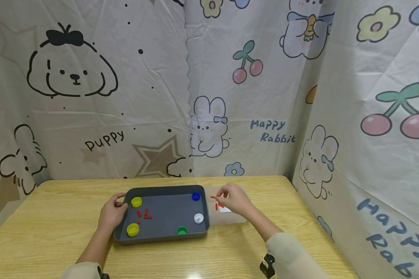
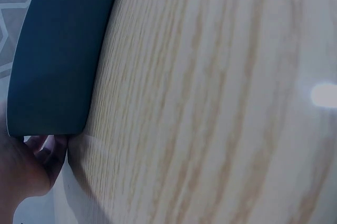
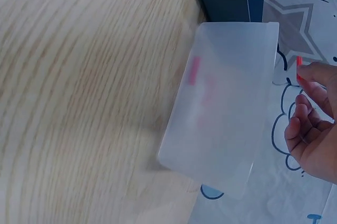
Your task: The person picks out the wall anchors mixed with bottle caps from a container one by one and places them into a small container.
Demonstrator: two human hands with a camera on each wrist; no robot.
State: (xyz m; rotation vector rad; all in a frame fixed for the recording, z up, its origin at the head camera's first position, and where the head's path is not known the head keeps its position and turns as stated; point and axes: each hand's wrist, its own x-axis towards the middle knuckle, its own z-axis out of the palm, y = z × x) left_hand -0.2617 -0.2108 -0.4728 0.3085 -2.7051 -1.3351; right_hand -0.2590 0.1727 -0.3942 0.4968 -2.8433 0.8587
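My left hand grips the left wall of a dark grey tray, with the thumb at the rim. In the left wrist view, the fingers curl against the end of that tray. Between thumb and fingertips, my right hand pinches a small red stick. The stick stands out above a translucent plastic box, which sits at the tray's right side. More red sticks and a white label lie in the box, partly covered by the hand.
Inside the tray are two yellow round cups, a blue cup, a white cup and a green cup. Several red sticks lie near the yellow ones. A printed curtain hangs behind the wooden table.
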